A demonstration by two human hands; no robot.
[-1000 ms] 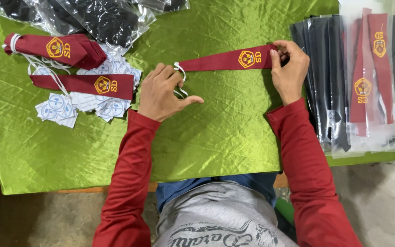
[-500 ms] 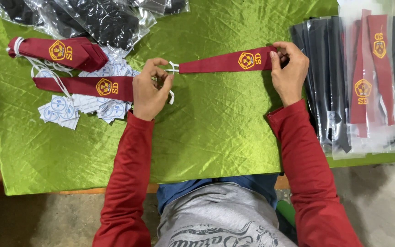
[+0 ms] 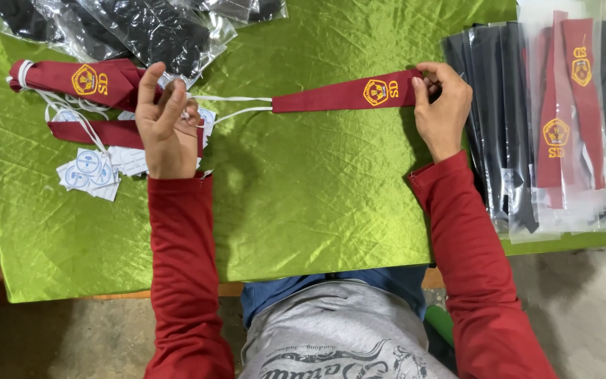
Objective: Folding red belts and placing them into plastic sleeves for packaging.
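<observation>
A dark red necktie (image 3: 348, 93) with a yellow emblem lies across the green cloth. My right hand (image 3: 442, 107) pinches its wide end. A white elastic loop (image 3: 233, 105) runs from the narrow end to my left hand (image 3: 167, 123), which pulls it taut to the left with fingers half raised. Under and beside my left hand lie two more red ties (image 3: 71, 78) and a heap of small white paper tags (image 3: 92, 170).
Green cloth covers the table (image 3: 303, 203). Clear bags with dark ties (image 3: 142, 24) lie at the top left. At the right edge is a stack of bagged black and red ties (image 3: 548, 119). The table's front edge runs just ahead of my body.
My left hand has slid left, away from the tie's narrow end, drawing the white elastic loop out straight. My right hand still holds the wide end in place.
</observation>
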